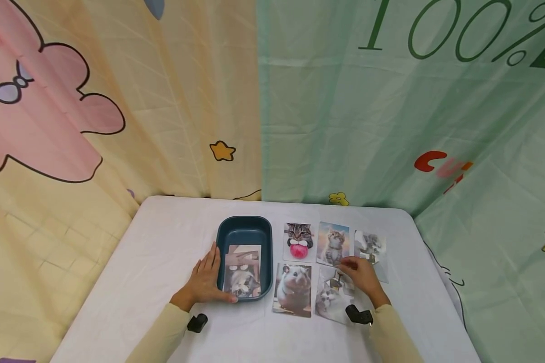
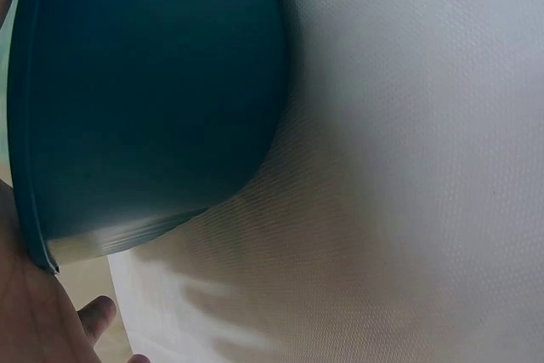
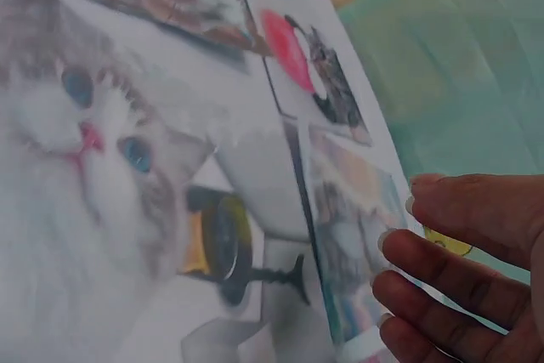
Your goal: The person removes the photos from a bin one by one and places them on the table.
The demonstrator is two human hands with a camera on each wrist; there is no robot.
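My left hand (image 1: 204,277) rests against the left side of a dark blue plastic bin (image 1: 267,252), fingers straight along the wall and thumb at its near rim. Inside the bin lie picture cards, the top one (image 1: 242,282) showing an animal's face. My right hand (image 1: 361,275) hovers at the lower right corner of a sitting-kitten card (image 1: 333,242), its thumb and fingers apart in the right wrist view. Beneath that hand is a white-cat card (image 1: 329,302) with a goblet pictured on it, partly covered by the hand and wrist.
A cat card with a pink ball (image 1: 298,242) and a hamster card (image 1: 292,290) lie right of the bin. A grey-kitten card (image 1: 370,244) is at the far right of the group. White cloth covers the table (image 1: 172,227); printed curtains (image 1: 336,126) hang behind it.
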